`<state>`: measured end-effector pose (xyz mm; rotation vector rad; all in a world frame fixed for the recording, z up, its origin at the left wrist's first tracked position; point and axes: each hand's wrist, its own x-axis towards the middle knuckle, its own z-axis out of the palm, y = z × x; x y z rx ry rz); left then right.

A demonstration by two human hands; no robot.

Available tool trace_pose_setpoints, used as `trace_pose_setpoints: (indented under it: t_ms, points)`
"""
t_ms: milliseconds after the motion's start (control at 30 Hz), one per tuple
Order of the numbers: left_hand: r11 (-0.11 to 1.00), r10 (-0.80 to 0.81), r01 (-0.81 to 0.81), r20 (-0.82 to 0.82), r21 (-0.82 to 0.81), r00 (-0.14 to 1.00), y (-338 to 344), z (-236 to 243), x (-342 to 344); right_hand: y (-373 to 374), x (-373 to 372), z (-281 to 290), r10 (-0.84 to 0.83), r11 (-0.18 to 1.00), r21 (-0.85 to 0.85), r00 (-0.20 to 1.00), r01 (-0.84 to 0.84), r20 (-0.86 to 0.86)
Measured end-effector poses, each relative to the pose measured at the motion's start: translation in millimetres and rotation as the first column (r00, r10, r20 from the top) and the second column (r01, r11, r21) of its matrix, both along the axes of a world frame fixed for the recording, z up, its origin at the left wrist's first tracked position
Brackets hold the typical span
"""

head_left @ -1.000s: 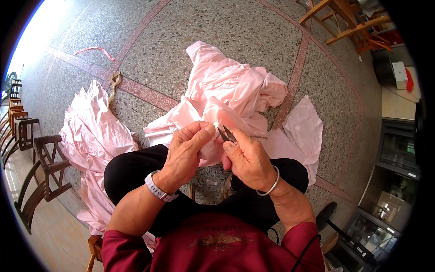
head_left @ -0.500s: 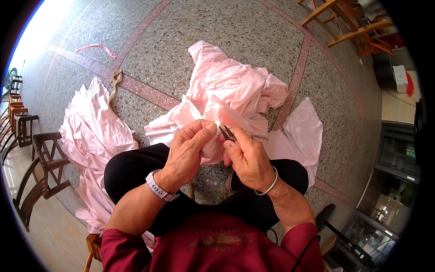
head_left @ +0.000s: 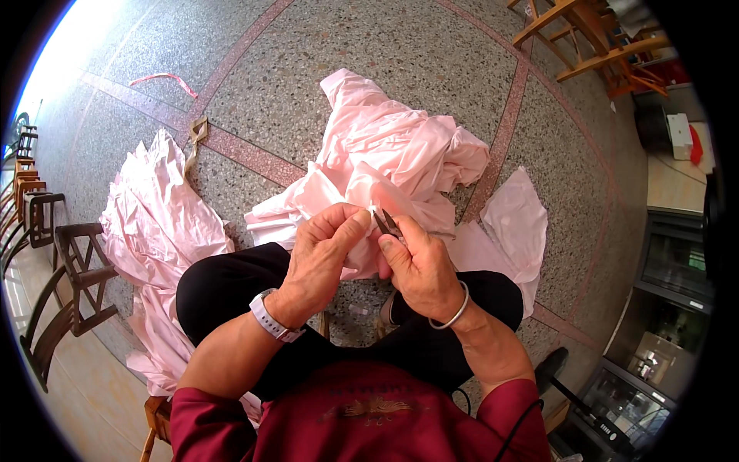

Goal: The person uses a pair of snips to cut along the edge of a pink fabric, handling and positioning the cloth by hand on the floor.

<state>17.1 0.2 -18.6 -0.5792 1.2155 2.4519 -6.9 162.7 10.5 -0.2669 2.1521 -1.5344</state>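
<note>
At the frame's centre, our left hand (head_left: 322,248) closes its grip on a pinch of pink cloth (head_left: 377,135), and our right hand (head_left: 422,269) grips dark scissors (head_left: 387,224) just beside it. Our wrists sit slightly closer together than a second ago; the cloth's bulk stays spread above, upper centre.

Speckled floor (head_left: 254,92) with pink cloth (head_left: 389,137), 1 tan strap (head_left: 199,133), 1 red-pink strip (head_left: 183,84)
</note>
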Motion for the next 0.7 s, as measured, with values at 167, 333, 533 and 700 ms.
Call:
trace_pose_setpoints:
  t_ms: [167, 333, 533, 700]
  points:
    - [0.982, -0.062, 0.053, -0.045, -0.183, 0.997, -1, 4, 0, 5, -6, 2, -0.020, 0.969, -0.228, 0.954, 0.092, 0.298]
    - [0.984, -0.059, 0.036, -0.129, -0.177, 0.990, 4, 7, 0, 8, -8, 0, -0.025, 0.923, -0.319, 0.864, 0.213, 0.503]
    - [0.959, -0.066, 0.042, -0.076, -0.281, 0.995, 2, 12, 1, 12, -9, -4, -0.026, 0.878, -0.410, 0.881, 0.246, 0.473]
    - [0.981, -0.009, 0.002, -0.031, -0.195, 0.999, 0, 10, 0, 2, -2, 15, -0.002, 0.932, -0.313, 0.868, 0.181, 0.497]
